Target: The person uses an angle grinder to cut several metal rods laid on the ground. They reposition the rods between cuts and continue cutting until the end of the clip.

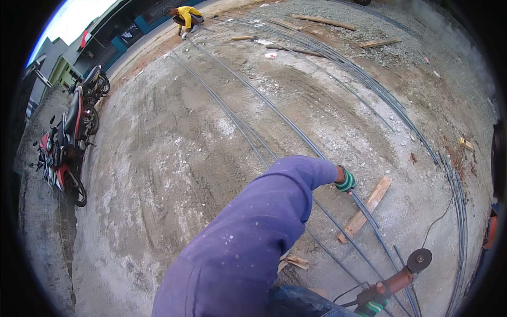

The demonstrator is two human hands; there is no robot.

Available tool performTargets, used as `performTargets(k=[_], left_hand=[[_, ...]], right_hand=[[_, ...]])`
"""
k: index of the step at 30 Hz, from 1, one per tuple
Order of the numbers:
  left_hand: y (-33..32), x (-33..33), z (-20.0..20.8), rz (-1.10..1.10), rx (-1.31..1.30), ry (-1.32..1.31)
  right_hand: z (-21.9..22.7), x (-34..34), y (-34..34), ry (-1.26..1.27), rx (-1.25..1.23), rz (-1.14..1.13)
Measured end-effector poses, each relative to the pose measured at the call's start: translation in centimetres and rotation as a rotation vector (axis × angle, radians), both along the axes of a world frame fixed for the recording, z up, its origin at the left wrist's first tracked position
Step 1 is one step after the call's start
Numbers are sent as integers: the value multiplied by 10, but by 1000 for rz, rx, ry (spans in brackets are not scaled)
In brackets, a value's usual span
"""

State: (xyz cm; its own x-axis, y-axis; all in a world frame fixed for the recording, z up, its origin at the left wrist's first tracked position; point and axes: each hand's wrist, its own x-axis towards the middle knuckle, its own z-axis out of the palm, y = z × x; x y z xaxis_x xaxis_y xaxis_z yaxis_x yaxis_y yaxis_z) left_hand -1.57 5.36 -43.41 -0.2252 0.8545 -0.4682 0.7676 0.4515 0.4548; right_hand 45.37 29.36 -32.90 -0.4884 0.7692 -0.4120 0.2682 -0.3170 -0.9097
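My left arm, in a purple sleeve, reaches out over long steel reinforcing bars [278,112]. The left hand [346,181], in a green striped glove, is closed round the bars just short of a wooden plank [365,210] that lies beneath them. At the lower right, my right hand [374,307], in a matching glove, grips an angle grinder [392,283]. The grinder's dark round disc points up and away from me, over the ground beside the bar ends. My sleeve hides part of the bars, and the fingers of both hands are only partly visible.
More bars [364,74] run along the right side, near a thin cable [439,222]. Loose timber [323,21] lies on gravel at the back. A person in a yellow top [188,16] crouches at the bars' far end. Motorcycles [63,153] stand at the left.
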Motion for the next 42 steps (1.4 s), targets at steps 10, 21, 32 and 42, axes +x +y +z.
performTargets(k=[10,21,32,42], left_hand=[[-1,27,-6,78,70,261],[-15,40,-6,67,233,325],[-18,37,-23,96,316,267],[-21,38,-19,87,334,235]], right_hand=[[-14,-11,-42,-143,66,71],[-59,-32,-52,-330,253,199],[-64,-70,-54,-463,342,258],[-78,-80,-58,-579,360,265]])
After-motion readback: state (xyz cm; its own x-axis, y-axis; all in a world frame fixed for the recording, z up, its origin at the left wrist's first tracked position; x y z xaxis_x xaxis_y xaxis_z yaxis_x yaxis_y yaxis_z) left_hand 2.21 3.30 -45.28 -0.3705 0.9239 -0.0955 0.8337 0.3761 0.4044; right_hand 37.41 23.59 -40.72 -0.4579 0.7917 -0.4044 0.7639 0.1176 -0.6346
